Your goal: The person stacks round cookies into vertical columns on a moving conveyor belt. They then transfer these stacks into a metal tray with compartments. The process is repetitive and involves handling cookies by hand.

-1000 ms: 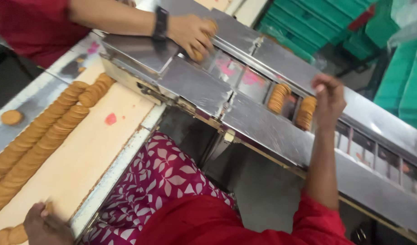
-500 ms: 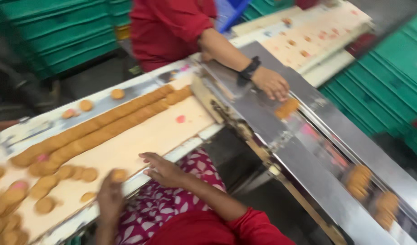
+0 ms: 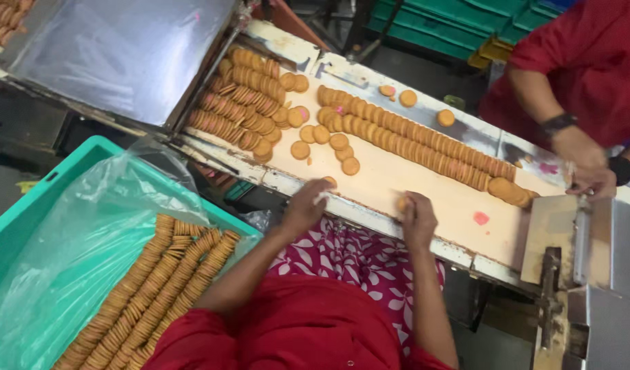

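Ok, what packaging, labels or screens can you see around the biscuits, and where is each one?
Clear plastic liner bag: lower left, crinkled, lining the crate and lying around the stacked biscuit rows.
Teal plastic crate: lower left, rectangular, holding that bag.
Green crates: top, stacked behind the tray.
Pink mark: small blot on the tray, right of the right hand.
No screens or signs show.

Glossy metal chute (image 3: 123, 55), clear plastic liner (image 3: 89, 226), matt biscuits (image 3: 411, 133).
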